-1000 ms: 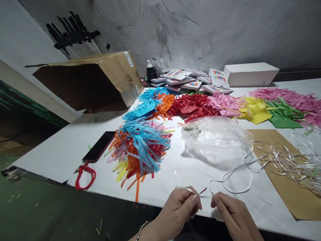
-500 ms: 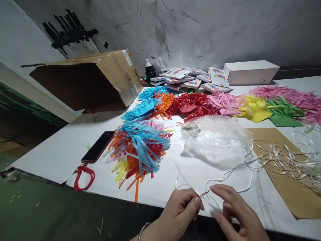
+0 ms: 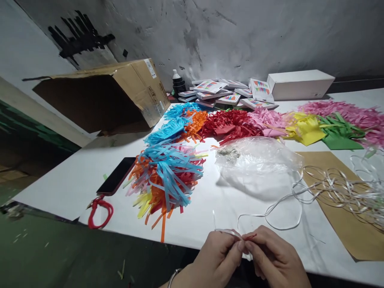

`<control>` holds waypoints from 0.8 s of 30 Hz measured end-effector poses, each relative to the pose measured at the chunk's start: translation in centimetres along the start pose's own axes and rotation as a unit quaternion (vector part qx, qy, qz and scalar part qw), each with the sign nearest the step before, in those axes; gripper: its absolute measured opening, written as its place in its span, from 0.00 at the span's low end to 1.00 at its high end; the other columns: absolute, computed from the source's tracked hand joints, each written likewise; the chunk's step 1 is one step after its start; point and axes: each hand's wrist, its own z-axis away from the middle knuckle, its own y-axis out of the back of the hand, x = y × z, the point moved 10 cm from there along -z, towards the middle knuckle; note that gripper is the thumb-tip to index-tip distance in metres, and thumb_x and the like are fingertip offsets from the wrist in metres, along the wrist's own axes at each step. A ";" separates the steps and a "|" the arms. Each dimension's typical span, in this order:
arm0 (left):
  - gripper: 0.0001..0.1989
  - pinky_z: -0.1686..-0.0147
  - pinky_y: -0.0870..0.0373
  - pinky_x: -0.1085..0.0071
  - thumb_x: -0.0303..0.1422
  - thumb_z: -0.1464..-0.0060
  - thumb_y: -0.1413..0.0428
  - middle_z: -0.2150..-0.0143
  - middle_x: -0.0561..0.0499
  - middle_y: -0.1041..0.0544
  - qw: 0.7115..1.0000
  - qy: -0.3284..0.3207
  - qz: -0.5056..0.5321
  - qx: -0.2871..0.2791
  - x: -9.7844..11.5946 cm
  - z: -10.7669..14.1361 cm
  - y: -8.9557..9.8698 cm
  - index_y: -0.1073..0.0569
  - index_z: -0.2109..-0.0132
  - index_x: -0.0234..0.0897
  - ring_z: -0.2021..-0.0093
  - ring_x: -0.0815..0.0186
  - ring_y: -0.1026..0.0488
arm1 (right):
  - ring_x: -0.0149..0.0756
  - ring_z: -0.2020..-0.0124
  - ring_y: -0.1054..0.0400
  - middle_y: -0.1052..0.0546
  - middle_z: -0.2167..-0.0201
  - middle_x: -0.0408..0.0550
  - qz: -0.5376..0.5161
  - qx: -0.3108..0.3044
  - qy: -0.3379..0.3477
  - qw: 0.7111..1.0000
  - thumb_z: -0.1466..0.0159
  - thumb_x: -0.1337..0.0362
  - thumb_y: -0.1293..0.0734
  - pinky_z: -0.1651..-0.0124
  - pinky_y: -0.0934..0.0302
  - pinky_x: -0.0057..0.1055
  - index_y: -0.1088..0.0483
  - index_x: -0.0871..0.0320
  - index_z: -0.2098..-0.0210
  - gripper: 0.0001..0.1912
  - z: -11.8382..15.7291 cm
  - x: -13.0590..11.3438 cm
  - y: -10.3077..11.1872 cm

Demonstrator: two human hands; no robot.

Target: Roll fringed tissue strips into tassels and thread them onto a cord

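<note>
At the table's front edge my left hand (image 3: 220, 254) pinches a thin white ribbon (image 3: 229, 231) between thumb and forefinger. Right against it, my right hand (image 3: 273, 256) is closed too, its thumb and forefinger meeting at a short red twist tie (image 3: 250, 236). The fingertips of both hands touch and partly hide how the tie and ribbon cross. From there the ribbon loops away to the right, to a loose tangle of white and silver ribbon (image 3: 339, 186). Left of my hands lies a bundle of multicoloured paper tassels (image 3: 168, 172).
A clear plastic bag (image 3: 261, 160) lies ahead, behind it a row of red tassels (image 3: 231, 124) and other colours. A brown sheet (image 3: 357, 236) is under the ribbon tangle. A phone (image 3: 117, 176), red cord (image 3: 100, 212), cardboard box (image 3: 144, 92), flat packets (image 3: 210, 87) and white box (image 3: 300, 86) surround them.
My right hand has moved left and closed, from open fingers to a pinch at the red twist tie beside my left hand. The ribbon loop near the hands has been drawn in.
</note>
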 end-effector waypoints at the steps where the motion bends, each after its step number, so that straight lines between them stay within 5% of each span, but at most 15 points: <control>1: 0.27 0.70 0.39 0.74 0.50 0.30 0.60 0.75 0.53 0.35 1.000 0.003 0.003 -0.014 -0.1 0.0 -0.2 0.37 0.72 0.37 0.73 0.69 0.37 | 0.27 0.80 0.34 0.27 0.74 0.41 0.012 0.011 0.006 1.000 0.32 0.53 0.33 0.78 0.39 0.21 0.22 0.51 0.65 0.11 0.0 -0.1 0.3; 8: 0.29 0.70 0.40 0.73 0.52 0.30 0.62 0.75 0.52 0.35 0.999 0.023 -0.006 -0.035 -1.1 0.1 -0.8 0.37 0.71 0.37 0.73 0.69 0.37 | 0.29 0.72 0.28 0.24 0.72 0.41 0.114 -0.004 0.089 0.990 0.30 0.59 0.35 0.69 0.36 0.21 0.25 0.52 0.67 0.11 0.2 -2.1 0.1; 13: 0.30 0.72 0.44 0.73 0.54 0.32 0.58 0.77 0.54 0.37 0.998 0.038 0.026 -0.035 -1.4 0.0 -0.7 0.37 0.74 0.36 0.75 0.70 0.41 | 0.30 0.72 0.30 0.26 0.73 0.41 0.093 0.020 0.070 0.993 0.30 0.57 0.35 0.69 0.36 0.23 0.25 0.51 0.66 0.10 0.5 -1.4 0.8; 17: 0.31 0.77 0.45 0.74 0.58 0.37 0.51 0.81 0.55 0.37 0.979 0.098 0.160 -0.078 -2.3 0.5 -1.8 0.35 0.75 0.36 0.79 0.73 0.42 | 0.30 0.69 0.29 0.24 0.53 0.47 0.010 0.017 0.042 0.999 0.30 0.61 0.37 0.68 0.33 0.24 0.28 0.46 0.48 0.12 0.5 -0.3 1.5; 20: 0.32 0.83 0.53 0.75 0.62 0.45 0.45 0.84 0.58 0.41 0.933 0.170 0.279 -0.151 -3.2 1.4 -3.7 0.34 0.76 0.36 0.85 0.75 0.48 | 0.29 0.64 0.28 0.32 0.38 0.50 -0.006 -0.092 0.077 0.993 0.31 0.68 0.39 0.61 0.30 0.26 0.35 0.41 0.38 0.24 0.1 -1.3 -0.3; 24: 0.33 0.85 0.52 0.75 0.63 0.49 0.42 0.84 0.57 0.37 0.910 0.183 0.314 -0.200 -3.4 2.1 -4.6 0.32 0.78 0.35 0.85 0.76 0.45 | 0.32 0.62 0.28 0.24 0.61 0.46 0.035 -0.190 0.153 0.969 0.34 0.69 0.38 0.59 0.34 0.26 0.26 0.49 0.52 0.15 -0.3 -3.3 -2.2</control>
